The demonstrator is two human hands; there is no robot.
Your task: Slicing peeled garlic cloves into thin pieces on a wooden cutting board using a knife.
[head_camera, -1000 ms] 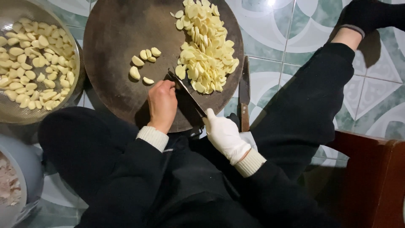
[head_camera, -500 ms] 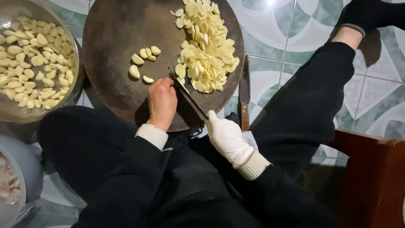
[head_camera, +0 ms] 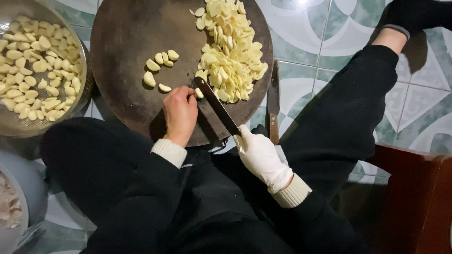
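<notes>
1. Right hand [head_camera: 260, 157], in a white glove, is wrapped around the handle of a dark knife [head_camera: 217, 106], blade angled up and left across the round dark cutting board [head_camera: 127, 42].
2. Bare left hand [head_camera: 180, 113] is curled, fingertips pinching a garlic clove [head_camera: 199, 93] right against the blade near its tip.
3. Big pile of sliced garlic [head_camera: 230, 51] sits on the board's right half, just beyond the blade.
4. A few whole peeled cloves [head_camera: 160, 63] lie loose left of the pile, near the left hand.
5. Metal bowl [head_camera: 14, 123] of peeled cloves sits left of the board; a second knife [head_camera: 273, 101] lies on the tiled floor at the board's right edge.
</notes>
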